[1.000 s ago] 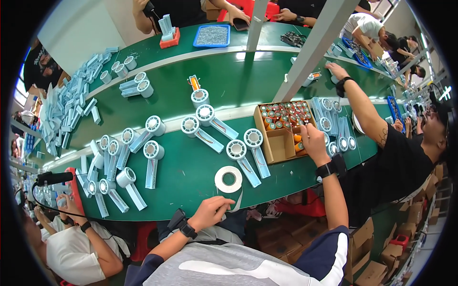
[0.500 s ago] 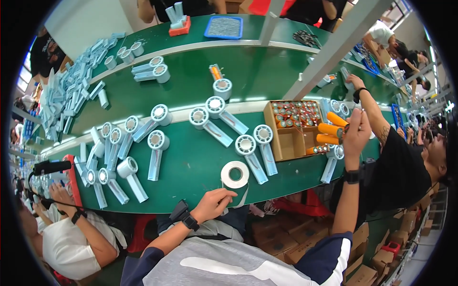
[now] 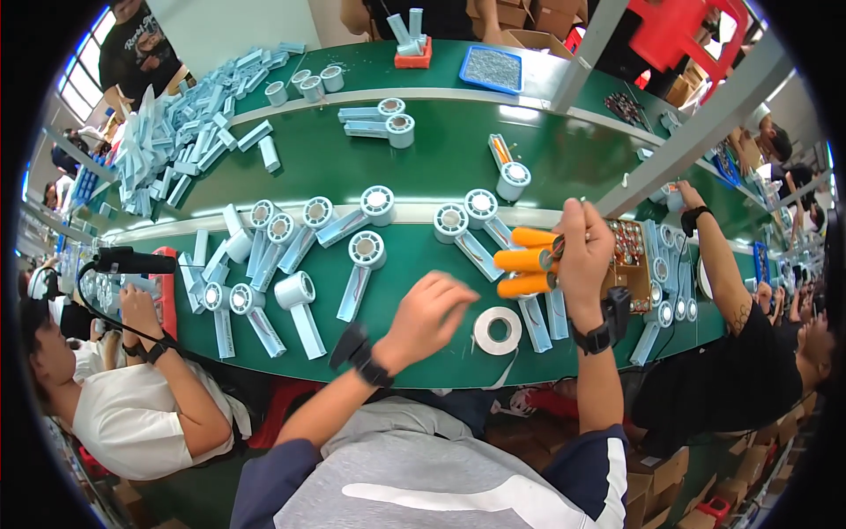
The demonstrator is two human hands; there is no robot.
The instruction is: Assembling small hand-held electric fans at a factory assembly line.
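My right hand [image 3: 583,260] is raised over the table, its fingers closed on several orange battery cells [image 3: 529,260] that stick out to the left. My left hand [image 3: 432,317] hovers above the table to the left of them, empty, with its fingers stretched toward the right. A roll of white tape [image 3: 482,331] lies flat near the table's front edge, between my two hands, with a loose tail hanging toward me. Light-blue fan housings with round heads, such as one fan housing [image 3: 359,264], lie left of and behind my hands. The raised cells partly cover two more.
A cardboard box [image 3: 623,278] of cells stands behind my right hand. The green table [image 3: 291,189] has a pile of light-blue handle shells [image 3: 181,145] at the far left. A metal post [image 3: 687,115] slants up at right. Co-workers sit on both sides.
My right hand has moved left with the battery cells, away from the box. My left hand has lifted off the tape's tail and opened. The whole view has shifted.
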